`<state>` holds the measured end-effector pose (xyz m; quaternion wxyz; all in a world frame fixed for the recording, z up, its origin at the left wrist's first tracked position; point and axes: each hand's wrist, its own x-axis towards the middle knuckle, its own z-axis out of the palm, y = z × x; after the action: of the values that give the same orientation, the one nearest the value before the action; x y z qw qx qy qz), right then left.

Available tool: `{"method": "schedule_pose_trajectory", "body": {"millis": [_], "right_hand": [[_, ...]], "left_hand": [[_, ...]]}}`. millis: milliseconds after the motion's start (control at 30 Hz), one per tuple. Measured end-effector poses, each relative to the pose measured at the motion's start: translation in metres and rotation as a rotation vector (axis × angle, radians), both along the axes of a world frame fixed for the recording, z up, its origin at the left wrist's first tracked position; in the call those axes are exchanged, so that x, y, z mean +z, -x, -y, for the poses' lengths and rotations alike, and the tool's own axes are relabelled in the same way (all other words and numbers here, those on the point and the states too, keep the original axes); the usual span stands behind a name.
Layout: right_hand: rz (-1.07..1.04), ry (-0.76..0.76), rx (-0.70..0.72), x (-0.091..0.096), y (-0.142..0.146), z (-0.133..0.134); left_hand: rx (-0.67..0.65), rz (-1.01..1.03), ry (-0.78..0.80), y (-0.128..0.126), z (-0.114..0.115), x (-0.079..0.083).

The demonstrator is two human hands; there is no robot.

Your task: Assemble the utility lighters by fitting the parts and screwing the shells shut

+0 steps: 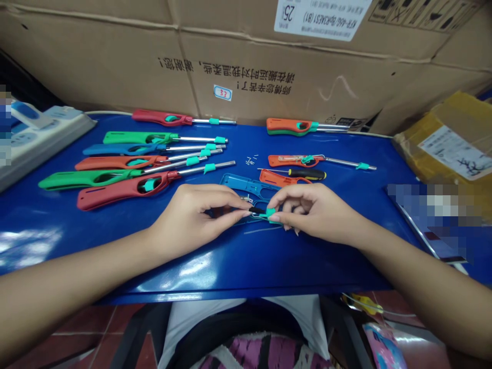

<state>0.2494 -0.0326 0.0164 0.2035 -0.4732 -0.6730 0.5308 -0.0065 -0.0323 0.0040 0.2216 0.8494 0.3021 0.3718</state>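
Both my hands meet at the middle of the blue table (246,266). My left hand (196,215) is closed, its fingertips pinching a small dark part beside the turquoise piece. My right hand (311,210) pinches a small turquoise trigger piece (270,212). Just behind the fingers lies an open blue lighter shell (246,185). An orange shell half (279,179) and a black-and-yellow screwdriver (307,174) lie behind it.
Several long-nosed lighters (126,174) in red, green, blue and orange lie in a row at the left. Another orange one (300,126) and an opened one (307,161) lie at the back right. Small screws (251,160) sit mid-table. Cardboard boxes (246,66) wall off the back.
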Motion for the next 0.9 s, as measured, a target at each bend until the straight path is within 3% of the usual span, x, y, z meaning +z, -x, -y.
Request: {"method": "schedule_pose_trajectory", "body": {"millis": [500, 900], "right_hand": [[-0.026, -0.384, 0.041, -0.013, 0.006, 0.002], [-0.073, -0.170, 0.033, -0.009, 0.006, 0.002]], "left_hand": [[-0.068, 0.083, -0.021, -0.001, 0.003, -0.002], [-0.162, 0.109, -0.059, 0.000, 0.002, -0.004]]}}
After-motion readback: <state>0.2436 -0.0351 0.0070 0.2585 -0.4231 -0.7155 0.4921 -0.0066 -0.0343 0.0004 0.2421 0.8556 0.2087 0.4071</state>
